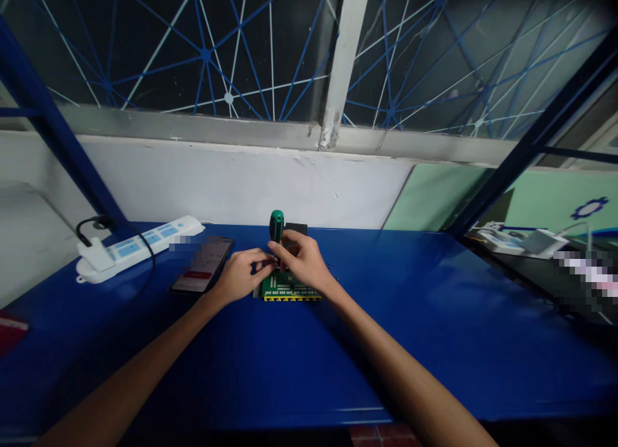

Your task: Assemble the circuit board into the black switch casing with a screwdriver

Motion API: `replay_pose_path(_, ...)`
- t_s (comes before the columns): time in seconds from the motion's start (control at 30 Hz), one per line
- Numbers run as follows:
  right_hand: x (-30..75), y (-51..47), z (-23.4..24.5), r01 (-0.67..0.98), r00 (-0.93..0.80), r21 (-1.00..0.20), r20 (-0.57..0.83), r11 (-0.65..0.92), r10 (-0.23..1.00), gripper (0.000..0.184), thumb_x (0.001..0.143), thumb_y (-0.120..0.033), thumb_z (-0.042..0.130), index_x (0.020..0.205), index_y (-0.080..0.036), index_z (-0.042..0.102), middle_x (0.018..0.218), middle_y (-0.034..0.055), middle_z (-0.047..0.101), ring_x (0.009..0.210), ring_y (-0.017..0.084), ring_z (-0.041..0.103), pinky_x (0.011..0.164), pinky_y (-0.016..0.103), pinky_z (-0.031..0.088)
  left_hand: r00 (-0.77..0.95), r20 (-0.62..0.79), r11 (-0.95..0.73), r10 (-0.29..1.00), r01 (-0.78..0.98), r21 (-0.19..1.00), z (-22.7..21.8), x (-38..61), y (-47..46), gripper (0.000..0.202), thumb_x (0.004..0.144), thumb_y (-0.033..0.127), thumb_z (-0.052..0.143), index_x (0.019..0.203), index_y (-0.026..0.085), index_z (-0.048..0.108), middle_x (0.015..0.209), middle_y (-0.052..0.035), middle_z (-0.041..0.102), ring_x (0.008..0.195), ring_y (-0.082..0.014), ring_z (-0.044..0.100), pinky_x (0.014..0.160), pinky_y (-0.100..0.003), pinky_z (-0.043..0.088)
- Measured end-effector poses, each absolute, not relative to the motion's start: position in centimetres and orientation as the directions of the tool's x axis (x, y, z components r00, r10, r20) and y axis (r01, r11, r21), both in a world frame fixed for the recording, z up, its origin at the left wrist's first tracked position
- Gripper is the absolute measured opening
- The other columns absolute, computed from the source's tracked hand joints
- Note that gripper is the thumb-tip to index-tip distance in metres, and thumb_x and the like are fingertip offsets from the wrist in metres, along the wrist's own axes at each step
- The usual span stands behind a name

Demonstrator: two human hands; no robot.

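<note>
A screwdriver with a green and black handle stands upright over a green circuit board. My right hand is closed on its handle from the right, thumb and fingers around the lower part. My left hand reaches in from the left, its fingers pinched together near the screwdriver's lower end. What those fingertips hold is too small to make out. Along the board's front edge runs a yellow strip. The screwdriver's tip and much of the board's far side are hidden behind my hands.
A phone lies left of the board on the blue table. Behind it is a white power strip with a plug and black cable. Small dark bits lie right of the board. A black box stands behind.
</note>
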State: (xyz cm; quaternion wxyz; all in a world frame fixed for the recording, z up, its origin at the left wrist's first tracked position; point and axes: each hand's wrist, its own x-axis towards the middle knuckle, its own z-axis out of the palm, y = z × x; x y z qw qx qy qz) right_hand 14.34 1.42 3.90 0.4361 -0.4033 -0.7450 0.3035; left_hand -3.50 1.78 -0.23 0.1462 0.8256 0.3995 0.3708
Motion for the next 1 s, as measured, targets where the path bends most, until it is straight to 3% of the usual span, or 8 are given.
replay_pose_path(0.23, 14.4, 1.3, 4.1, 0.315, -0.289, -0.813, 0.410, 0.490, 0.865, 0.024, 0.087, -0.044, 0.054, 0.083, -0.020, 0.055, 0.072, -0.0011, 0.055, 0.051, 0.010, 0.052, 0.050, 0.026, 0.040, 0.399, 0.505, -0.642, 0.766, 0.530, 0.554, 0.0, -3.3, 1.7, 0.020, 0.085, 0.025, 0.056, 0.082, 0.016, 0.073, 0.070, -0.0015, 0.062, 0.051, -0.0091, 0.042, 0.048, -0.023, 0.031)
replay_pose_path(0.57, 14.3, 1.3, 3.8, 0.304, -0.302, -0.823, 0.395, 0.481, 0.867, 0.029, 0.088, -0.046, 0.054, 0.097, -0.019, 0.060, 0.071, 0.0003, 0.061, 0.051, 0.012, 0.056, 0.050, 0.027, 0.041, 0.377, 0.505, -0.627, 0.776, 0.541, 0.561, 0.0, -3.4, 1.7, 0.018, 0.083, 0.026, 0.059, 0.079, 0.016, 0.073, 0.068, -0.0008, 0.061, 0.053, -0.0097, 0.045, 0.050, -0.022, 0.033)
replay_pose_path(0.73, 14.3, 1.3, 3.7, 0.259, -0.293, -0.849, 0.386, 0.461, 0.875, 0.032, 0.088, -0.047, 0.054, 0.101, -0.019, 0.060, 0.074, 0.0017, 0.063, 0.052, 0.013, 0.059, 0.048, 0.027, 0.042, 0.452, 0.463, -0.647, 0.763, 0.542, 0.537, 0.0, -3.8, 2.0, 0.021, 0.085, 0.024, 0.054, 0.088, 0.017, 0.074, 0.067, -0.0003, 0.058, 0.053, -0.0093, 0.044, 0.048, -0.021, 0.031)
replay_pose_path(1.0, 14.4, 1.4, 3.9, 0.221, -0.278, -0.862, 0.392, 0.455, 0.877, 0.030, 0.087, -0.046, 0.055, 0.097, -0.018, 0.060, 0.076, 0.0015, 0.061, 0.052, 0.013, 0.060, 0.048, 0.027, 0.044, 0.529, 0.396, -0.654, 0.750, 0.505, 0.564, -0.2, -4.5, 2.4, 0.027, 0.079, 0.017, 0.056, 0.099, 0.020, 0.074, 0.089, -0.0039, 0.068, 0.068, -0.0132, 0.057, 0.062, -0.024, 0.043)
